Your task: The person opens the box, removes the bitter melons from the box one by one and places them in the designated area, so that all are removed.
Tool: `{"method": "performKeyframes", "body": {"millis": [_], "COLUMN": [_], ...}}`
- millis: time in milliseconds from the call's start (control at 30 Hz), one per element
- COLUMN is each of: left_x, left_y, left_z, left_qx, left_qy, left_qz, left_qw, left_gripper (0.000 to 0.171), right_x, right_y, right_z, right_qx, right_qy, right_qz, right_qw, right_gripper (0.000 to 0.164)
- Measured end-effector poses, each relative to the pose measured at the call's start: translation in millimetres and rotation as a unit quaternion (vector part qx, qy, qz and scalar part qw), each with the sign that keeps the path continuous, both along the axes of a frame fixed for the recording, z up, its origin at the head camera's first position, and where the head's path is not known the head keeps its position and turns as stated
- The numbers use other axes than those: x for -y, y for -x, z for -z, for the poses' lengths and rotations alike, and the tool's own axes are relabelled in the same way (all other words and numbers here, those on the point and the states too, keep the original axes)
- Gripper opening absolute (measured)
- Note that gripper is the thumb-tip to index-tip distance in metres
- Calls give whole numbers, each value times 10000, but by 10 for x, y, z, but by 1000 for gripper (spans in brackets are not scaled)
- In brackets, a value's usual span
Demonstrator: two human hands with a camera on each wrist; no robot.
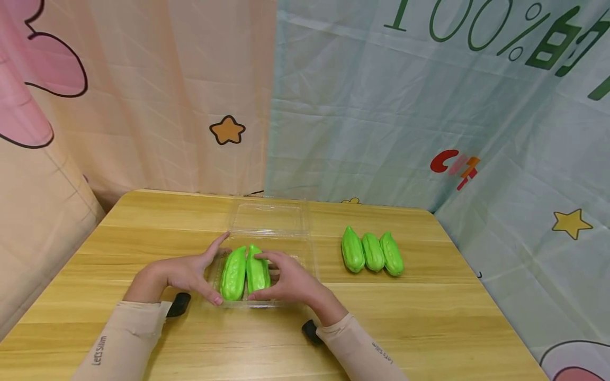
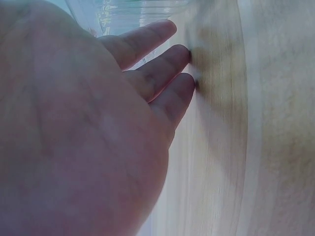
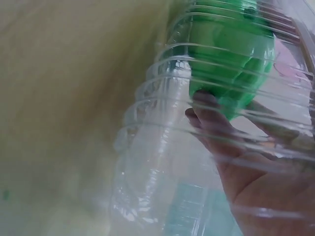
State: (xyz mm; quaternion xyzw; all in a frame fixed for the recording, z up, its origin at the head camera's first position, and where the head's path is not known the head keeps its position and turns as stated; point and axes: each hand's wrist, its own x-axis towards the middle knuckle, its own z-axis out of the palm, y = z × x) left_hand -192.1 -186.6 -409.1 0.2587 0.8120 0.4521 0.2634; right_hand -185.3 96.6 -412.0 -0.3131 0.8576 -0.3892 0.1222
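Note:
A clear plastic clamshell box [image 1: 290, 304] lies on the table with its lid [image 1: 269, 218] folded back. Two bright green bitter melons, a left one [image 1: 233, 274] and a right one [image 1: 258, 272], are side by side in its base. My right hand [image 1: 294, 279] holds the right melon between thumb and fingers. Through the ridged clear wall, the right wrist view shows those fingers [image 3: 209, 110] against the green melon [image 3: 229, 54]. At the box's left side is my left hand [image 1: 188, 271], thumb and fingers spread. Its slightly bent fingers [image 2: 170, 98] are near the tabletop in the left wrist view.
Three more bitter melons, the middle one [image 1: 373, 252] among them, stand in a row on the wooden table [image 1: 405, 323], right of the box. Printed curtains [image 1: 352, 106] hang behind and beside the table. A black wrist device [image 1: 178, 305] sits at each sleeve's end.

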Motion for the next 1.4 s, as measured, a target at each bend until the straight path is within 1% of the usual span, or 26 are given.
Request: {"method": "performKeyframes", "body": {"millis": [267, 400, 567, 800, 967, 1100, 1400], "left_x": [-4, -4, -6, -8, -14, -15, -18], "left_y": [-5, -8, -9, -15, -25, -29, -31], "left_z": [-16, -21, -22, -25, -31, -36, -40], "left_qx": [-13, -2, 32, 36, 38, 33, 9], "left_qy": [52, 33, 30, 38, 31, 12, 46], "left_qz": [-6, -12, -24, -48, -68, -58, -58], "left_qw": [10000, 10000, 10000, 10000, 10000, 10000, 10000], "left_gripper": [147, 147, 147, 147, 147, 147, 147], "right_x": [-45, -72, -122, -209, -290, -369, -541], "right_y": [-2, 2, 16, 43, 76, 99, 144], "right_z": [-70, -94, -138, -218, -274, -320, -410], "right_qx": [549, 656, 636, 763, 763, 775, 976], "right_qy": [589, 860, 1112, 1456, 1575, 1534, 1533], "right_qz": [74, 98, 79, 134, 275, 362, 565], "right_qw": [9967, 9941, 9917, 9863, 9842, 9845, 9817], "right_gripper": [83, 82, 80, 78, 77, 78, 82]}}
